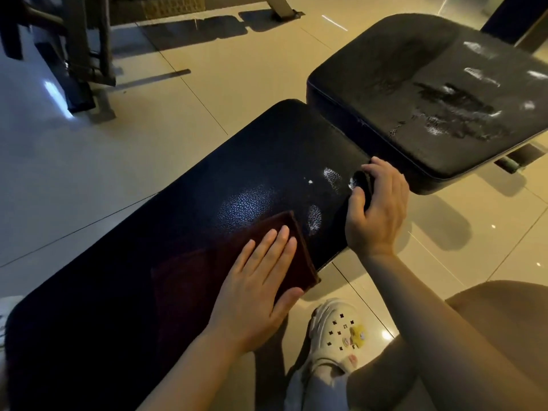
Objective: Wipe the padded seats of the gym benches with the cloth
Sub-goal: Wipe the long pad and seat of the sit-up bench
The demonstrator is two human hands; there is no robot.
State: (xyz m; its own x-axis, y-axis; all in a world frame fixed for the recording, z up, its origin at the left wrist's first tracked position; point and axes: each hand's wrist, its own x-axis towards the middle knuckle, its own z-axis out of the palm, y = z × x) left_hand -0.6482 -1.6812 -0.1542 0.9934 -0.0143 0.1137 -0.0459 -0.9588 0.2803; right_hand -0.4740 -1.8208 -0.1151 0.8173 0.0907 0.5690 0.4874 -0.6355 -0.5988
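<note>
Your left hand (255,289) lies flat on the cloth (207,271) — fingers straight and close together, thumb splayed toward the pad's near edge. The cloth is a dark maroon, soft-napped square, folded, lying on the long bench pad (184,215) near its right end. That pad is black, pebble-grained vinyl with rounded corners, and it shines in patches. Your right hand (376,209) grips the pad's end, fingers curled over the edge and thumb on top. Just beyond sits the seat pad (385,84) — duller black, thick, piped along its rim, streaked with wet smears. Glossy beige tiles (207,69) cover the floor.
</note>
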